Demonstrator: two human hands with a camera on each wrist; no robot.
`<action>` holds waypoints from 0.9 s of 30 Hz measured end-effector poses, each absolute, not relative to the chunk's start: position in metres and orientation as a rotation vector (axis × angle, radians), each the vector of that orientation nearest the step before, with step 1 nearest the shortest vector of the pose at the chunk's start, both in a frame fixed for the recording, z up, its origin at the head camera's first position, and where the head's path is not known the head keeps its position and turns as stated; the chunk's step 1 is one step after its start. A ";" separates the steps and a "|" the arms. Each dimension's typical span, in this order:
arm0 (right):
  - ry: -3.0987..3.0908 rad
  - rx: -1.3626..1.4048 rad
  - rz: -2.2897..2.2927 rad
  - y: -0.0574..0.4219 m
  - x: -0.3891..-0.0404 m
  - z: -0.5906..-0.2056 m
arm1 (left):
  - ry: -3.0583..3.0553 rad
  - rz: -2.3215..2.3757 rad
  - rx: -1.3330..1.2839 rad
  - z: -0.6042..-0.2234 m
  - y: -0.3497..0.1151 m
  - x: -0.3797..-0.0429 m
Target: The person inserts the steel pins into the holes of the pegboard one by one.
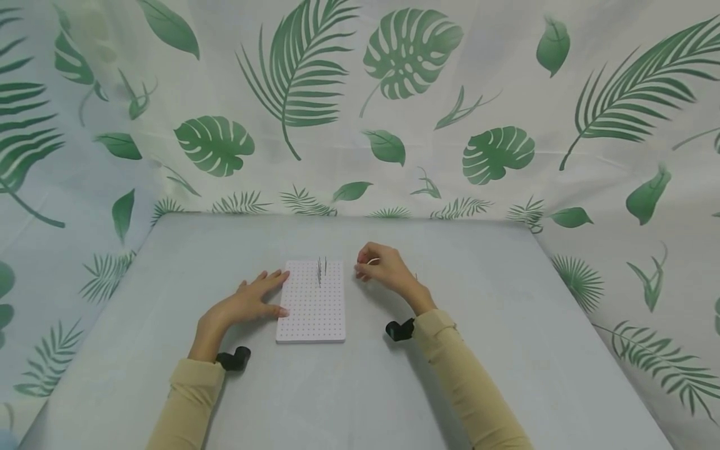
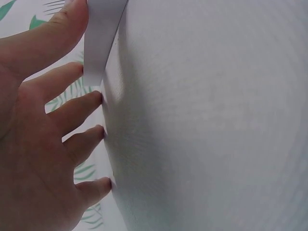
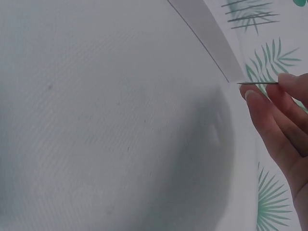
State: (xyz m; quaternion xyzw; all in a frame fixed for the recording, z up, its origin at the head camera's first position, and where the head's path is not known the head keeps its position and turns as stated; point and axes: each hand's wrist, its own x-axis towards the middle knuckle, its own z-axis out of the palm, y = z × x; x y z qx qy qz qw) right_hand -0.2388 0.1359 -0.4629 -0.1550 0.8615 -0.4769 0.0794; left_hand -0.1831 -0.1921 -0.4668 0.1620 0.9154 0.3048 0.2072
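Note:
A white pegboard (image 1: 312, 315) with rows of small holes lies flat on the table. Several thin dark needles (image 1: 319, 272) stand upright in its far part. My left hand (image 1: 247, 304) is spread at the board's left side, with the thumb and a fingertip on its edge. In the left wrist view, the board's side (image 2: 102, 43) shows by the thumb, and the other fingertips reach down to the table. To the right of the board, my right hand (image 1: 390, 273) hovers over the table. Its thumb and finger pinch a thin needle (image 3: 258, 83), which points towards the board.
The pale table (image 1: 478, 375) stretches out on both sides of the board. A leaf-printed curtain (image 1: 416, 150) hangs behind and along the sides. A black wrist camera (image 1: 235, 359) sits at the left wrist and another black camera (image 1: 399, 330) at the right.

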 end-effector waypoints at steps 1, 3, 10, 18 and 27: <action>2.578 -0.462 -1.432 0.135 -0.239 -0.463 | 2.548 0.849 0.449 -0.466 -0.192 -0.183; 2.573 -0.461 -1.452 0.133 -0.240 -0.463 | 2.550 0.845 0.451 -0.466 -0.192 -0.183; 2.538 -0.476 -1.527 0.124 -0.240 -0.465 | 2.553 0.843 0.464 -0.467 -0.192 -0.184; 2.515 -0.495 -1.579 0.112 -0.240 -0.467 | 2.546 0.852 0.473 -0.466 -0.195 -0.182; 2.548 -0.540 -1.590 0.102 -0.241 -0.469 | 2.549 0.850 0.471 -0.466 -0.195 -0.184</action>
